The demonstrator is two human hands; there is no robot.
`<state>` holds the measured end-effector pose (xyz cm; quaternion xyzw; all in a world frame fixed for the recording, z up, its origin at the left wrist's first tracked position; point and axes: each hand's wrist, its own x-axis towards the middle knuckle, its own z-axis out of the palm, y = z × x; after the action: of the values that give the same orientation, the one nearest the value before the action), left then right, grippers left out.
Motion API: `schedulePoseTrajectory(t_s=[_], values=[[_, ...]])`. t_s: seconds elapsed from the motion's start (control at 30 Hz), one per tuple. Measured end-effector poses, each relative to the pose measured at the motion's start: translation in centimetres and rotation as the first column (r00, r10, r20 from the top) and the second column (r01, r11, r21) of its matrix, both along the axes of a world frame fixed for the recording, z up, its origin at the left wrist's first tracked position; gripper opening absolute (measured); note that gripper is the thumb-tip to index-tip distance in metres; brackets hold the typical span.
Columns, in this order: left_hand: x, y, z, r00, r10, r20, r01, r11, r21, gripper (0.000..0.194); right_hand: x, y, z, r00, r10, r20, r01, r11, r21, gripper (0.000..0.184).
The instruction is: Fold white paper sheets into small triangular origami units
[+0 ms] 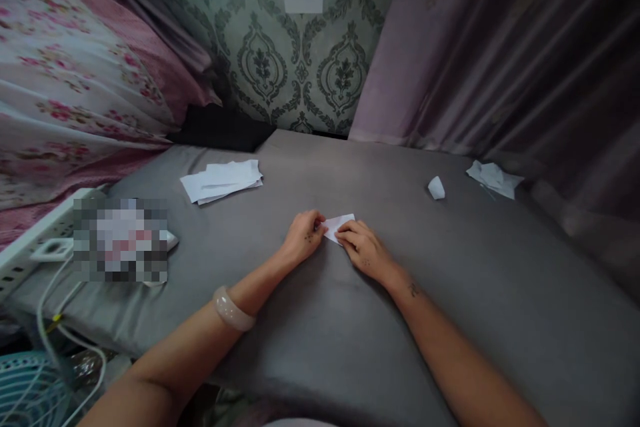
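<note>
A small folded piece of white paper (339, 225) lies on the grey cloth-covered surface (320, 320), between my two hands. My left hand (305, 235) pinches its left corner between thumb and fingertips. The fingers of my right hand (366, 247) are bent together and press on the paper's right part, covering some of it. Toward the back left rests a loose stack of white paper sheets (225, 180). A small folded white paper piece (437, 188) stands off to the right, apart from my hands.
Crumpled white paper (495, 177) lies at the far right. On the left are a white power strip (30, 247) with cables and a pixelated object (123, 240). A black flat item (225, 127) sits at the back, by the patterned wall. Curtains hang on both sides.
</note>
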<state>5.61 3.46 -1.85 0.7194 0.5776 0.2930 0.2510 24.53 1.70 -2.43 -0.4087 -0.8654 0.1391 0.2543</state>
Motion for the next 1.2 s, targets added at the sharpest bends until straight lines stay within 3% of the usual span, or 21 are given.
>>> schedulePoseTrajectory(t_s=[0.1,0.3,0.53,0.7,0.87,1.07,1.2], values=[[-0.1,0.3,0.1,1.000,0.007,0.016,-0.006,0.997,-0.074,0.010,0.0,0.0,-0.1,1.000,-0.004,-0.001,0.004,1.000,-0.001,0.024],[-0.5,0.7,0.6,0.997,-0.076,-0.011,0.075,0.992,-0.098,0.017,-0.2,-0.1,0.0,1.000,-0.030,-0.008,0.030,1.000,-0.005,0.022],[-1.5,3.4,1.0,0.955,-0.273,-0.115,0.278,0.960,0.030,0.015,-1.9,0.3,1.0,0.986,-0.157,0.058,0.158,0.987,-0.018,0.017],[-1.6,4.4,0.5,0.917,-0.343,-0.203,0.354,0.935,0.021,0.018,-2.2,1.4,0.7,0.957,-0.290,0.024,0.290,0.956,-0.039,0.011],[-1.5,4.3,0.7,0.904,-0.381,-0.194,0.387,0.922,-0.007,0.019,-1.6,2.1,0.6,0.919,-0.393,0.039,0.392,0.919,0.031,0.044],[-1.6,4.6,0.9,0.892,-0.420,-0.168,0.424,0.905,-0.010,0.015,-0.8,2.6,0.5,0.948,-0.315,0.046,0.317,0.948,-0.037,0.009],[-1.8,4.7,0.9,0.856,-0.467,-0.222,0.486,0.873,0.037,0.016,-0.4,2.7,0.3,0.964,-0.266,0.025,0.267,0.963,-0.037,0.005]])
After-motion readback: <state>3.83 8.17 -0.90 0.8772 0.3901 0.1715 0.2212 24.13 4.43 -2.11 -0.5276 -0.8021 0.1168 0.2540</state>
